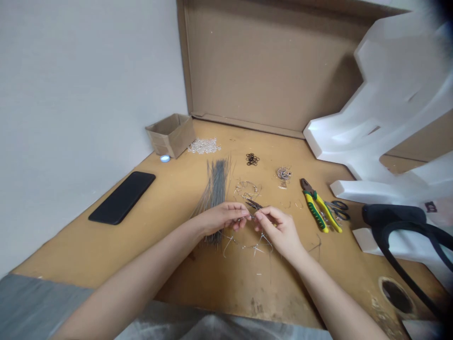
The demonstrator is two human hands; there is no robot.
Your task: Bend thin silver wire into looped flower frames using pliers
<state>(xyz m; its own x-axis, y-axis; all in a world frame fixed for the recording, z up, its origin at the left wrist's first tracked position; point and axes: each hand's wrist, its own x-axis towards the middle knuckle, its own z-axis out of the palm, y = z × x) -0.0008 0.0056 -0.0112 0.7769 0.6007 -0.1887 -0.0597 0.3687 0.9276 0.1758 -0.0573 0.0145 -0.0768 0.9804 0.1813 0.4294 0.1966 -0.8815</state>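
Observation:
My left hand point(231, 217) and my right hand point(278, 231) meet over the middle of the table, fingertips pinched close together. Between them they hold a thin wire ring point(244, 247) with short wire ends sticking out; it hangs below the fingers. The exact spot of the pinch is too small to make out. Under my left hand and wrist lies a bundle of straight grey wires point(216, 182). A dark-tipped pair of pliers point(253, 204) shows just beyond my right fingers, its handles mostly hidden. Another wire ring point(247, 190) lies behind the hands.
Yellow-green pliers point(323, 210) and scissors point(340, 210) lie right. Behind are a wire coil point(283, 173), black rings point(252, 159), clear small pieces point(204, 145), a blue cap point(164, 158) and a cardboard box point(166, 141). A black phone point(122, 198) lies left; white foam point(399, 85) stands right.

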